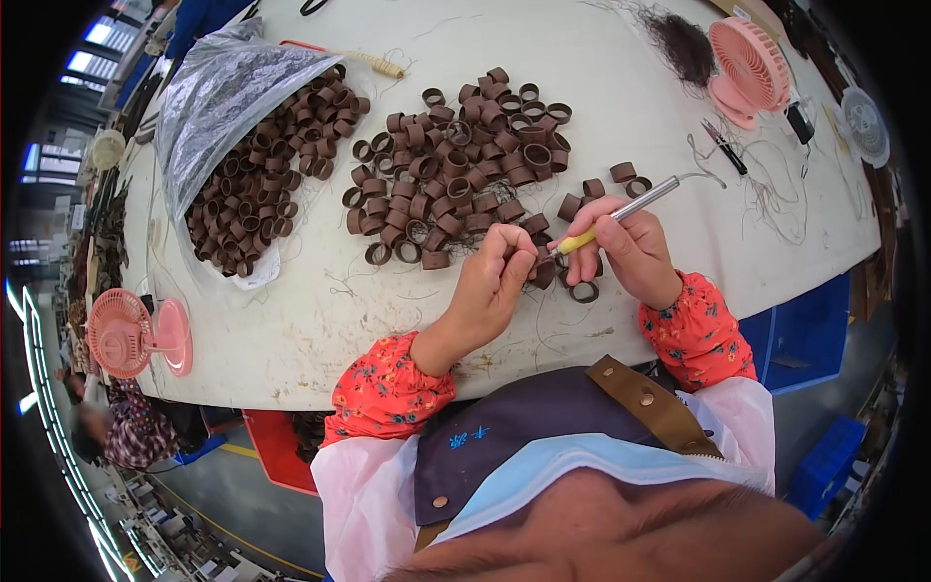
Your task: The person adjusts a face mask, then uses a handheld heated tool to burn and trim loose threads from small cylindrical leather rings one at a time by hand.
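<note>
My left hand is closed in a pinch at the front edge of the brown ring pile. A small brown ring sits at its fingertips, partly hidden by the fingers. My right hand grips a pen-shaped tool with a silver body and yellow grip. A thin cord leaves the tool's back end, and its tip points at the ring by my left fingers. Several loose rings lie around my right hand, one of them an upright-opening ring just below it. Behind both hands spreads the large ring pile.
On the left, a clear plastic bag spills more brown rings. Pink fans stand at the left edge and far right. Thread snips and loose thread lie on the white table. Blue bins are below, right. Another person is at far left.
</note>
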Demonstrator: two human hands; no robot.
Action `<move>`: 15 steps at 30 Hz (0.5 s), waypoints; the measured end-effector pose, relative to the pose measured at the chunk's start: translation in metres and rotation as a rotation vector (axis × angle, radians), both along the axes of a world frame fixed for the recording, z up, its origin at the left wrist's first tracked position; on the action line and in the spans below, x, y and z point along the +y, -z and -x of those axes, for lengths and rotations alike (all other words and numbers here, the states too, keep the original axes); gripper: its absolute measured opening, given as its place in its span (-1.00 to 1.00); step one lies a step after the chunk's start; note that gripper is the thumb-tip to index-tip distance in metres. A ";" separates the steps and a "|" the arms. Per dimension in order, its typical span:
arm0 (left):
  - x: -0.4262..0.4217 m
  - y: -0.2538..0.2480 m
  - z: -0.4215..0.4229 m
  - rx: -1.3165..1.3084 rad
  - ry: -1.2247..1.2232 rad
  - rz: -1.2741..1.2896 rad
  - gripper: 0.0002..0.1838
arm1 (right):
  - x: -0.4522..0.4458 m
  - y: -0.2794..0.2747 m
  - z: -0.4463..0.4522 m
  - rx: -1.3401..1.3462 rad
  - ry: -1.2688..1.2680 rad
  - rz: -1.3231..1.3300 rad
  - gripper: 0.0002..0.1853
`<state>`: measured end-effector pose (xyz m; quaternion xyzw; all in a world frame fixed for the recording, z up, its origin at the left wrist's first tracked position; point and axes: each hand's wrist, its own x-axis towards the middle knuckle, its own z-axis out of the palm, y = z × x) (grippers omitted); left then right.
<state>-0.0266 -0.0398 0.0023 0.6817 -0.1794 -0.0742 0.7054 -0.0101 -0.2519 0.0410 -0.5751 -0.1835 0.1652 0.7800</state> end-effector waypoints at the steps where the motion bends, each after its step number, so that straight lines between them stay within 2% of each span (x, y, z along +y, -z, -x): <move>1: 0.000 -0.001 0.000 0.001 0.000 -0.002 -0.90 | 0.000 -0.002 0.000 0.010 -0.002 0.018 -0.64; 15: 0.000 -0.001 0.001 0.000 -0.011 -0.012 -0.89 | 0.002 -0.003 0.000 0.018 0.001 0.042 -0.63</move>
